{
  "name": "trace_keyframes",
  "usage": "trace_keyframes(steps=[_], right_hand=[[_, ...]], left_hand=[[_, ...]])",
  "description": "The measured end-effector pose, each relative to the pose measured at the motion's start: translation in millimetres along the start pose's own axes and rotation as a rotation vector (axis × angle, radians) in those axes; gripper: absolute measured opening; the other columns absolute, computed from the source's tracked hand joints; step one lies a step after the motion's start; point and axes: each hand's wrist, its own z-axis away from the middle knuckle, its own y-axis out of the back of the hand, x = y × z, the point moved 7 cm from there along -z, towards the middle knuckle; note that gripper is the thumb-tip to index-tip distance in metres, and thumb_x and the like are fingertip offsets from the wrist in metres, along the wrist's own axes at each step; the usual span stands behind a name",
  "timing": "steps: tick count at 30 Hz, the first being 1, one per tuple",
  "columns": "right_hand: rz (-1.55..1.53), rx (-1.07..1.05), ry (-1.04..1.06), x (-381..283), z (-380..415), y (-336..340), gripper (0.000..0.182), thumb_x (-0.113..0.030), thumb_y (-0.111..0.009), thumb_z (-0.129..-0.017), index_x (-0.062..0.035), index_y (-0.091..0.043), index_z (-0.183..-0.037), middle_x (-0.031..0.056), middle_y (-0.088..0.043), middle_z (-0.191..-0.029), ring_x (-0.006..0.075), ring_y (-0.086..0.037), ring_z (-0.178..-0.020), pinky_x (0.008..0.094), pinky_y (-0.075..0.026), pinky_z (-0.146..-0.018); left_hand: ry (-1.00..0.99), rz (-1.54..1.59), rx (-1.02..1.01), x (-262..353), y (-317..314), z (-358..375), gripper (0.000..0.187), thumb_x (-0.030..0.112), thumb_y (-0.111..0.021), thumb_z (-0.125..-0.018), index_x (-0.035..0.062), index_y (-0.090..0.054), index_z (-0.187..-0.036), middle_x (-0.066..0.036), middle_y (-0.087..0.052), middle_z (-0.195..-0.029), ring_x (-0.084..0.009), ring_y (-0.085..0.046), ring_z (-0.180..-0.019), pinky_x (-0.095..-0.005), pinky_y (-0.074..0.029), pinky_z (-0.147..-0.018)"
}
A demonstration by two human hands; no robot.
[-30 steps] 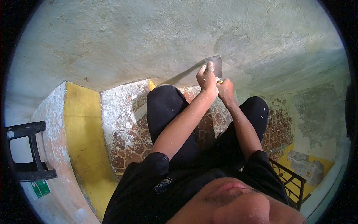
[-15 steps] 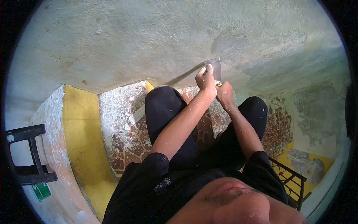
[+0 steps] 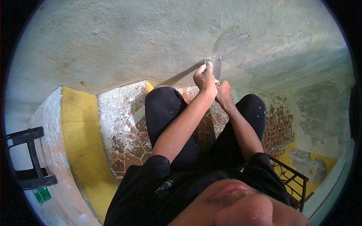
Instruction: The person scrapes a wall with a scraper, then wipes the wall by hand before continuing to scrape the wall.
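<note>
Mid-scrape: scraper (image 3: 216,66) blade pressed flat to wall (image 3: 151,41) by left hand (image 3: 204,77), handle clenched in right hand (image 3: 223,91); steady flat pressure likely needed next.

Black short-sleeved shirt; black trousers flecked white; bare, plaster-speckled forearms.

Paint flakes (image 3: 120,113) on tiled floor (image 3: 132,145)

Your hands work hard against the pale rough plaster wall (image 3: 132,41), which blocks any forward reach, while your black-trousered knees (image 3: 166,109) crowd the space below and open room lies leftward over the yellow painted ledge (image 3: 77,124).
</note>
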Motion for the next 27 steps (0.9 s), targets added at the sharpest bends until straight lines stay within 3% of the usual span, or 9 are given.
trace_keyframes(steps=[3, 5, 6, 9, 14, 16, 20, 23, 27], right_hand=[[0.094, 0.060, 0.021, -25.6, 6.0, 18.4, 0.055, -0.039, -0.073, -0.081, 0.0151, -0.065, -0.085, 0.0333, -0.067, -0.078, 0.0381, -0.073, -0.080, 0.0465, -0.053, -0.071], [0.144, 0.115, 0.132, -61.6, 8.8, 37.6, 0.055, -0.038, -0.072, -0.081, 0.0159, -0.061, -0.075, 0.0339, -0.062, -0.067, 0.0309, -0.073, -0.071, 0.0478, -0.051, -0.064], [0.146, 0.140, 0.134, -64.7, 7.6, 38.5, 0.054, -0.038, -0.071, -0.080, 0.0153, -0.061, -0.074, 0.0339, -0.060, -0.065, 0.0354, -0.072, -0.068, 0.0485, -0.050, -0.064], [0.091, 0.105, 0.138, -75.2, 8.4, 24.5, 0.051, -0.037, -0.071, -0.080, 0.0134, -0.066, -0.078, 0.0326, -0.066, -0.073, 0.0433, -0.071, -0.075, 0.0485, -0.052, -0.069], [0.034, 0.093, 0.175, -78.6, 11.6, 25.1, 0.048, -0.035, -0.070, -0.080, 0.0129, -0.067, -0.077, 0.0322, -0.066, -0.073, 0.0429, -0.071, -0.074, 0.0485, -0.052, -0.069], [0.138, 0.093, 0.163, -77.6, 13.6, 33.2, 0.049, -0.036, -0.070, -0.080, 0.0128, -0.066, -0.076, 0.0312, -0.066, -0.072, 0.0435, -0.071, -0.074, 0.0485, -0.053, -0.069], [0.174, 0.068, 0.126, -42.1, 9.1, 30.6, 0.051, -0.038, -0.070, -0.080, 0.0125, -0.067, -0.079, 0.0313, -0.067, -0.076, 0.0446, -0.071, -0.079, 0.0487, -0.053, -0.071], [0.166, 0.100, 0.125, -13.4, 2.2, 26.1, 0.046, -0.033, -0.071, -0.080, 0.0133, -0.064, -0.080, 0.0353, -0.062, -0.073, 0.0426, -0.071, -0.074, 0.0496, -0.050, -0.065], [0.208, 0.106, 0.069, 4.4, -2.4, 23.5, 0.047, -0.032, -0.073, -0.079, 0.0137, -0.064, -0.084, 0.0350, -0.065, -0.079, 0.0444, -0.071, -0.081, 0.0496, -0.051, -0.068]], left_hand=[[0.044, 0.017, 0.007, 14.1, -2.1, 9.4, 0.024, 0.019, -0.067, -0.098, -0.0049, -0.067, -0.101, -0.003, -0.062, -0.081, -0.0111, -0.053, -0.067, -0.0275, -0.046, -0.057], [-0.034, 0.249, -0.154, 37.1, -15.3, 19.0, 0.022, 0.020, -0.066, -0.098, 0.0022, -0.060, -0.087, 0.002, -0.051, -0.072, -0.0083, -0.045, -0.061, -0.0248, -0.041, -0.052], [0.007, 0.203, -0.082, 57.4, -17.7, 34.3, 0.027, 0.021, -0.066, -0.099, 0.0083, -0.052, -0.080, 0.005, -0.042, -0.069, -0.0070, -0.041, -0.059, -0.0233, -0.040, -0.053], [-0.017, 0.171, -0.120, 74.4, -12.8, 33.6, 0.027, 0.021, -0.066, -0.099, 0.0075, -0.053, -0.080, 0.005, -0.043, -0.069, -0.0074, -0.041, -0.059, -0.0240, -0.039, -0.052], [-0.060, 0.127, -0.075, 78.8, -12.3, 38.9, 0.028, 0.024, -0.064, -0.100, 0.0074, -0.053, -0.081, 0.005, -0.044, -0.073, -0.0064, -0.041, -0.061, -0.0245, -0.038, -0.052], [-0.032, 0.095, -0.153, 66.6, -14.6, 36.5, 0.027, 0.033, -0.063, -0.101, 0.0075, -0.060, -0.108, 0.001, -0.048, -0.088, -0.0103, -0.051, -0.080, -0.0306, -0.053, -0.074], [0.110, 0.094, -0.148, 32.0, -14.3, 26.8, 0.022, 0.032, -0.062, -0.101, 0.0109, -0.056, -0.102, 0.002, -0.045, -0.077, -0.0099, -0.044, -0.064, -0.0253, -0.049, -0.061], [0.187, 0.087, -0.158, 5.8, -13.2, 16.1, 0.022, 0.032, -0.062, -0.101, 0.0113, -0.054, -0.099, 0.002, -0.043, -0.074, -0.0102, -0.039, -0.059, -0.0256, -0.048, -0.059], [0.164, 0.045, -0.109, -16.8, -13.7, 2.3, 0.023, 0.031, -0.060, -0.102, 0.0095, -0.052, -0.095, 0.000, -0.049, -0.077, -0.0139, -0.050, -0.063, -0.0321, -0.050, -0.060]])
